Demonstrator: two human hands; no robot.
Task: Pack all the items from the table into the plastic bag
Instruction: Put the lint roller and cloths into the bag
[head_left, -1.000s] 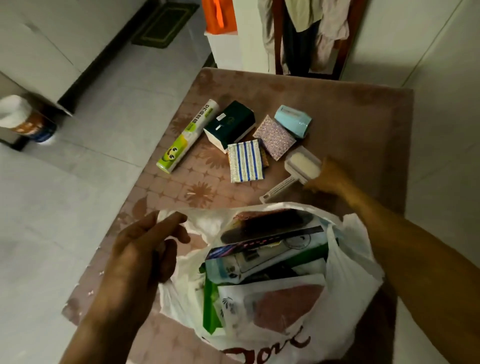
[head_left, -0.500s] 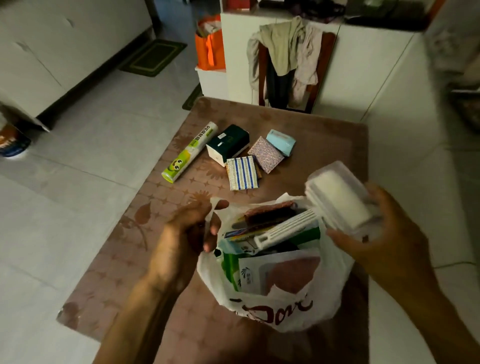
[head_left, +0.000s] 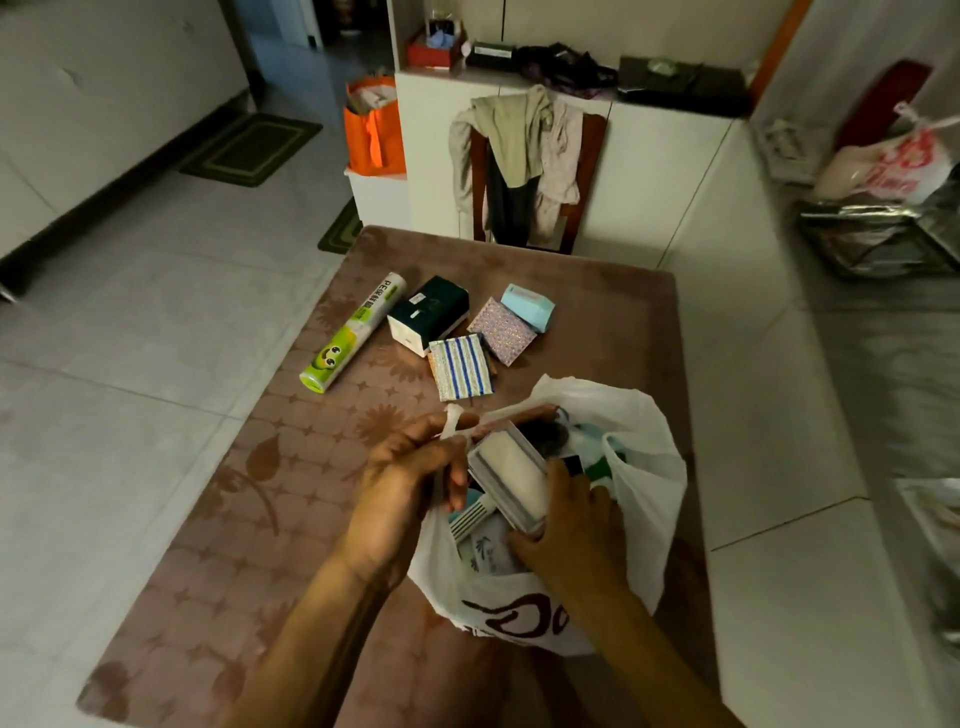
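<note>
My right hand (head_left: 566, 525) is curled around the near end of the white lint roller (head_left: 511, 480), fingers closed on its case, and I have it lying across the open mouth of the plastic bag (head_left: 644, 467), its ribbed handle pointing down toward my left hand. My left hand (head_left: 402, 480) sits just beside it, pinching the bag's knotted white handle between thumb and fingers and pulling that side of the mouth open. Under the roller I can make out other packets already inside the bag, though not what they are. The bag stands on the brown patterned tabletop (head_left: 218, 519) directly beneath both hands. Beyond my hands, well apart from the bag, the remaining items lie in a loose group: a blue-striped cloth (head_left: 461, 368) nearest, a speckled packet (head_left: 501, 330) touching a pale blue box (head_left: 529, 306) behind it, a dark green box (head_left: 428, 315) beside the cloth, and a green and white roll (head_left: 354, 332) farthest out past my left hand.
</note>
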